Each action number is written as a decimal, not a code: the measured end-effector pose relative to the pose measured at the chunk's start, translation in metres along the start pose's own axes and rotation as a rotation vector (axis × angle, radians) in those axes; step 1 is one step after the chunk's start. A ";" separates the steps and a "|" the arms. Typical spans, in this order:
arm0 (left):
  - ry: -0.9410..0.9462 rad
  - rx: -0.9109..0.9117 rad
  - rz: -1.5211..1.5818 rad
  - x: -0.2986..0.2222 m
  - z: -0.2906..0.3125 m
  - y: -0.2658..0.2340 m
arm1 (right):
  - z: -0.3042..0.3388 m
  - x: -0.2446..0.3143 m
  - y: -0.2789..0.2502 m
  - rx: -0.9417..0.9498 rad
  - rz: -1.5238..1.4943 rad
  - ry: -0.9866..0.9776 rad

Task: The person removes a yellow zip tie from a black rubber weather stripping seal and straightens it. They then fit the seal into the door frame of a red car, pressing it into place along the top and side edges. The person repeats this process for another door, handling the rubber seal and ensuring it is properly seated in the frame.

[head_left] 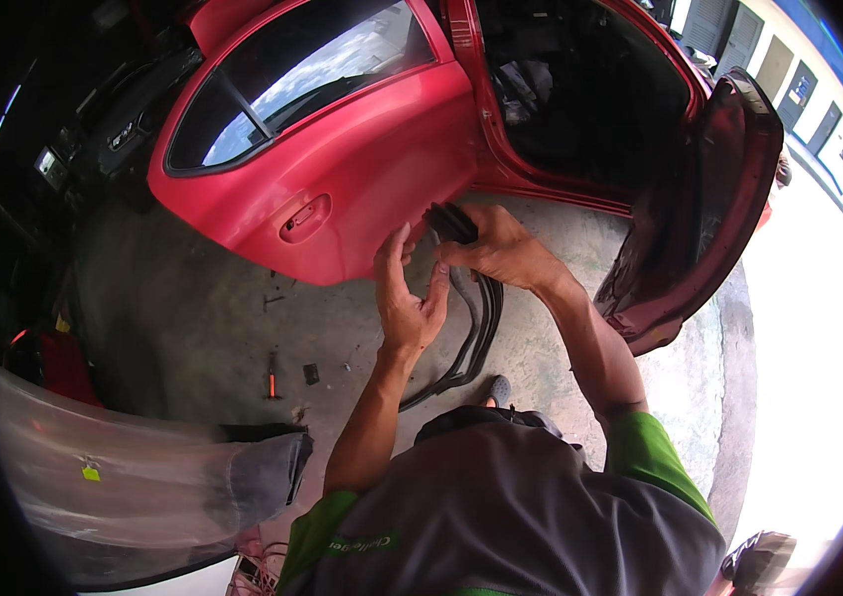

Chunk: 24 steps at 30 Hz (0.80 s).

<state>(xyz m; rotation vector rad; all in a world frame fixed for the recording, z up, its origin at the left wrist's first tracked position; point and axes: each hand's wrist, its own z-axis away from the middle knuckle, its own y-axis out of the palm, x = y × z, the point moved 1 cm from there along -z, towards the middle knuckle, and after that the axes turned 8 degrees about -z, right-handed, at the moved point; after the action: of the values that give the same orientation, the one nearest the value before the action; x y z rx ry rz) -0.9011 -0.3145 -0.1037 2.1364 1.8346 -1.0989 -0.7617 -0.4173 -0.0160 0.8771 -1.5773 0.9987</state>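
My right hand (509, 250) is closed around a bundled black rubber weatherstrip (455, 224), its thumb along the near side. Long loops of the strip hang below that hand toward the floor, beside my left forearm. My left hand (410, 310) is raised just left of the bundle, thumb and fingers apart, the thumb tip close to the right hand. Whether its far fingers touch the strip is hidden. Right beyond both hands is a red car door (382, 169) with its window and a recessed handle (304, 218).
The car's doorway (590, 109) gapes at the far right, with a dark red panel (704, 219) swung outward. An orange-handled tool (272, 383) and small pieces lie on the concrete floor (193, 338). A large grey car panel (143, 487) stands at the near left.
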 end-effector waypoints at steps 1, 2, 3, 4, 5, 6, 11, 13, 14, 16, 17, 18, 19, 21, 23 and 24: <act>0.029 -0.016 0.022 -0.005 -0.009 0.000 | 0.004 0.013 0.003 0.047 0.059 0.089; 0.032 0.017 0.075 0.001 -0.012 0.002 | 0.006 0.020 0.005 0.072 0.119 0.011; 0.037 0.050 0.129 0.010 -0.014 0.005 | 0.007 0.026 0.006 0.096 0.179 -0.068; 0.044 0.085 0.179 0.016 -0.018 0.004 | 0.007 0.028 0.007 0.120 0.234 -0.150; 0.011 0.094 0.170 0.019 -0.021 0.003 | 0.005 0.025 0.004 0.063 0.224 -0.208; -0.023 0.104 0.162 0.021 -0.025 -0.001 | 0.000 0.021 0.000 0.005 0.214 -0.266; 0.027 0.004 0.031 -0.013 -0.067 -0.024 | -0.017 0.012 -0.026 -0.181 0.327 -0.309; 0.046 -0.053 0.017 -0.036 -0.089 -0.042 | -0.015 0.015 -0.038 -0.211 0.456 -0.212; 0.081 -0.089 0.017 -0.040 -0.098 -0.051 | -0.013 0.007 -0.043 -0.225 0.448 -0.192; 0.226 -0.238 0.006 -0.035 -0.120 -0.069 | -0.007 -0.013 -0.055 -0.250 0.426 -0.160; 0.286 -0.304 -0.046 -0.035 -0.131 -0.081 | -0.004 -0.027 -0.062 -0.282 0.428 -0.160; 0.347 -0.369 -0.097 -0.038 -0.141 -0.093 | 0.000 -0.047 -0.071 -0.315 0.429 -0.159; 0.293 -0.350 -0.108 -0.047 -0.149 -0.108 | 0.002 -0.068 -0.078 -0.339 0.425 -0.162; 0.187 -0.314 -0.109 -0.071 -0.159 -0.135 | 0.009 -0.118 -0.101 -0.442 0.460 -0.223; 0.101 -0.300 -0.154 -0.086 -0.170 -0.157 | 0.020 -0.158 -0.121 -0.517 0.454 -0.136; 0.068 -0.301 -0.189 -0.086 -0.178 -0.163 | 0.028 -0.173 -0.133 -0.549 0.434 -0.013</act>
<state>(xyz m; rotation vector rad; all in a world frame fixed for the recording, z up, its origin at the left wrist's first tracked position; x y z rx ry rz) -0.9696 -0.2492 0.1341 1.8832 2.1121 -0.7297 -0.6163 -0.4859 -0.1658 0.1653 -1.9663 0.7798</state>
